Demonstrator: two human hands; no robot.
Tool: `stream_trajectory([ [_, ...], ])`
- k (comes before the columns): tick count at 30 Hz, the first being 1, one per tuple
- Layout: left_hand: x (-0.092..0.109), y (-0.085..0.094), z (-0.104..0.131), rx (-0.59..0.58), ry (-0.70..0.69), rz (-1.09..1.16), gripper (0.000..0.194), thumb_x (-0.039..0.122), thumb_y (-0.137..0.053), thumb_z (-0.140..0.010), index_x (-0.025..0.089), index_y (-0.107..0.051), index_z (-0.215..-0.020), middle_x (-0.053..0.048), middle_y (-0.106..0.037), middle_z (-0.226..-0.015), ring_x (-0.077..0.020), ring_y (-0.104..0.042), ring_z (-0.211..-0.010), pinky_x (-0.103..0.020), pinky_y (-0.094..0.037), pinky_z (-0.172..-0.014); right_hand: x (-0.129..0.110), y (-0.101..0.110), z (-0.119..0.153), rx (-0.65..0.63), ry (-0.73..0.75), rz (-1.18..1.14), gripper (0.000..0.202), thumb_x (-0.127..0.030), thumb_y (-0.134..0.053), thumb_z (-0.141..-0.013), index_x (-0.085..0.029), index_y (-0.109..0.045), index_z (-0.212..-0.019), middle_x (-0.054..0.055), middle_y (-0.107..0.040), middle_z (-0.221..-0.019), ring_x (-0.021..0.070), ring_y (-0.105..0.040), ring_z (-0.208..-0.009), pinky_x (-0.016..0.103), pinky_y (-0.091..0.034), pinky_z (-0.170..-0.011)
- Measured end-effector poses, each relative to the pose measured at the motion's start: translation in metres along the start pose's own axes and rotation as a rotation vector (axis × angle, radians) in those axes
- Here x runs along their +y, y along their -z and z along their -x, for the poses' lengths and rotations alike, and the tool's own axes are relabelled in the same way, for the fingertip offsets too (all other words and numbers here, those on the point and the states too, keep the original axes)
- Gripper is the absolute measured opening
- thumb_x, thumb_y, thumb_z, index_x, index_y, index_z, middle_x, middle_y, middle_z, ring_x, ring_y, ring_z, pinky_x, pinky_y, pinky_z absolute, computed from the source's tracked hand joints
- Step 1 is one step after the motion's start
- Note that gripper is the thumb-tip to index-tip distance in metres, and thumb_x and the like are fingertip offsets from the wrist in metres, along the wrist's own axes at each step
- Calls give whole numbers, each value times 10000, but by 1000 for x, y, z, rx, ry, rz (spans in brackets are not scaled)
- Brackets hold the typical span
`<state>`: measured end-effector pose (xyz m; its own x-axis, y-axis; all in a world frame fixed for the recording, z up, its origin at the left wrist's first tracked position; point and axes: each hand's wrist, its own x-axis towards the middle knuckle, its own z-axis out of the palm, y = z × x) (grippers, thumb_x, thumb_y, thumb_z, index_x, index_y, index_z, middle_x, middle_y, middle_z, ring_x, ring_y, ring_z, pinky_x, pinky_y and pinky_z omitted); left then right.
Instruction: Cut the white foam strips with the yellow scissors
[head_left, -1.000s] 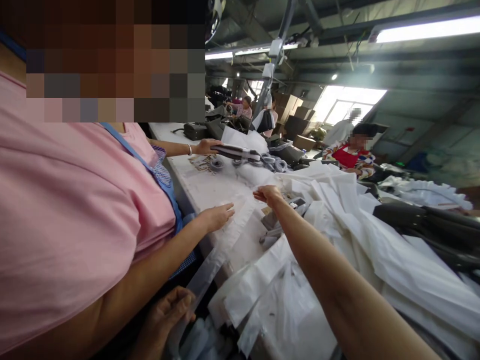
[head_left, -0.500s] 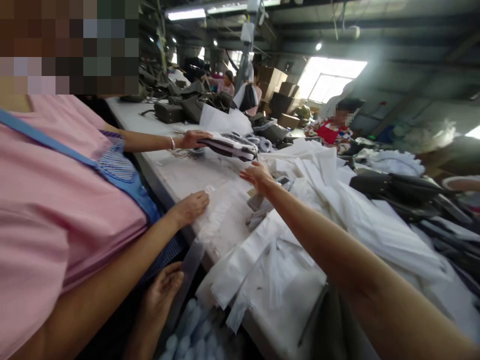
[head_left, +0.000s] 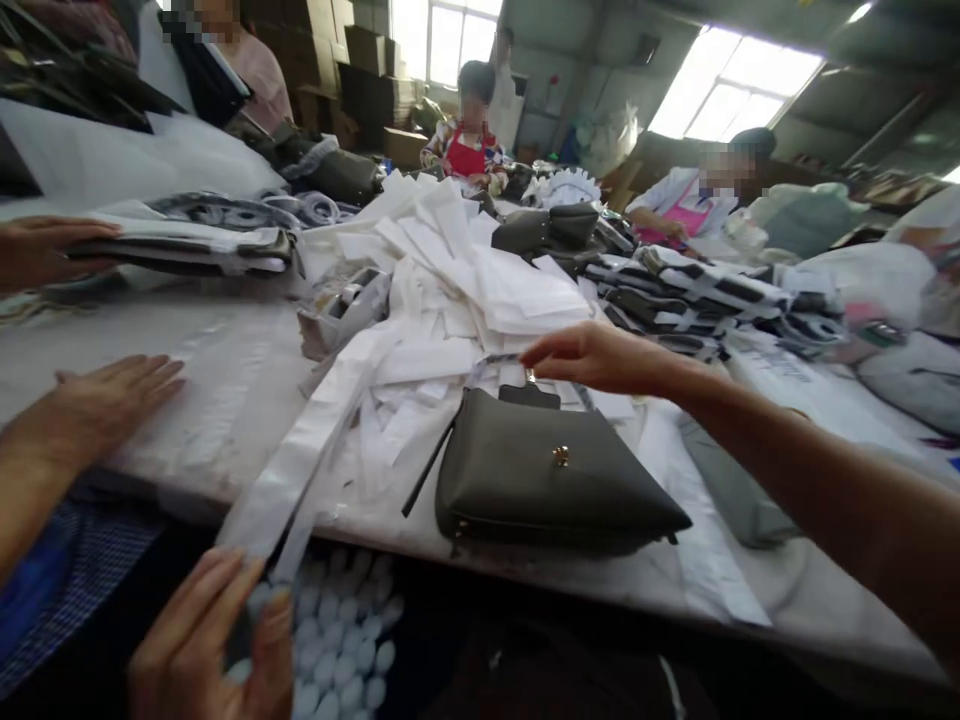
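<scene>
Well, nearest of all, at eight o'clock, the worker's left hand has its fingers side by side, tips against the lower end of a white strip, which slants up over the table's edge. At seven o'clock, pale rounded lumps crowd below the table. Between four and five o'clock a dark olive bag with a gold clasp sits at the near edge. The right hand, at three o'clock, bends over the bag's top, fingers close together by a dark tab. Whether either hand is clamped on what it meets, I honestly can't tell from here.

Over at nine o'clock, a co-worker's nearer hand stretches out flat; the farther hand, at ten, touches a wrapped bundle. White sheets heap toward twelve o'clock, and beyond them is a person in a red apron; another, in a pink apron, is at two o'clock.
</scene>
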<state>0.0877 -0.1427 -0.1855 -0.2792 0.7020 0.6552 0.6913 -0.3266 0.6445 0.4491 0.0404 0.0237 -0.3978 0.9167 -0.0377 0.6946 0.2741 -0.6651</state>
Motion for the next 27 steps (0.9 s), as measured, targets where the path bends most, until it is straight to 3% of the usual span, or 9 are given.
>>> stream_trajectory([
  [2,46,-23,-22,-83,-276,-3,528,146,-661,-846,284,-556,-1345,-59,-627,-1274,-298,-569,-1220,-449,-433,-1076,23,0,52,43,-17,87,229,-302,-704,-830,-267,-774,-1045,32,-770,-914,225,-711,-823,331,-561,-767],
  [4,86,-46,-41,-232,-464,-2,534,175,-622,-896,260,-487,-1406,-76,-615,-1311,-283,-535,-1274,-436,-412,-1096,39,-11,94,44,33,180,326,-363,-669,-865,-310,-716,-1184,45,-735,-1137,273,-689,-1029,395,-548,-901],
  [8,130,-85,-57,-571,-683,-132,592,343,-642,-911,184,-426,-1439,-125,-526,-1435,-306,-410,-1392,-514,-251,-1191,63,-48,138,22,207,389,733,-443,-759,-776,-275,-495,-1438,97,-549,-1432,312,-536,-1291,473,-464,-1068],
  [11,141,-107,-56,-753,-669,-245,687,337,-727,-841,174,-425,-1435,-155,-487,-1466,-313,-412,-1391,-526,-257,-1179,78,-72,145,50,289,519,914,-418,-828,-686,-198,-429,-1478,172,-479,-1480,354,-466,-1351,550,-392,-1118],
  [14,146,-120,-52,-827,-629,-317,732,286,-771,-793,188,-426,-1431,-164,-500,-1452,-313,-451,-1361,-539,-288,-1154,86,-85,145,97,313,579,899,-326,-839,-667,-156,-443,-1455,207,-498,-1453,362,-487,-1331,571,-372,-1123],
  [18,155,-125,-49,-859,-613,-387,674,227,-727,-818,199,-433,-1425,-148,-537,-1420,-323,-478,-1333,-587,-293,-1134,86,-86,147,64,309,610,802,-257,-816,-681,-118,-494,-1403,214,-555,-1395,356,-529,-1292,545,-402,-1108],
  [23,166,-133,-39,-863,-668,-474,497,161,-505,-937,210,-452,-1429,-149,-558,-1398,-336,-508,-1304,-651,-315,-1097,91,-75,150,28,301,597,787,-191,-798,-661,-129,-511,-1391,205,-557,-1396,342,-536,-1291,537,-395,-1119],
  [27,152,-150,-20,-763,-718,-505,504,108,-420,-942,217,-470,-1431,-148,-587,-1364,-336,-551,-1261,-643,-353,-1087,108,-88,154,99,311,628,644,-90,-640,-762,-149,-522,-1393,173,-581,-1381,314,-556,-1276,529,-425,-1104],
])
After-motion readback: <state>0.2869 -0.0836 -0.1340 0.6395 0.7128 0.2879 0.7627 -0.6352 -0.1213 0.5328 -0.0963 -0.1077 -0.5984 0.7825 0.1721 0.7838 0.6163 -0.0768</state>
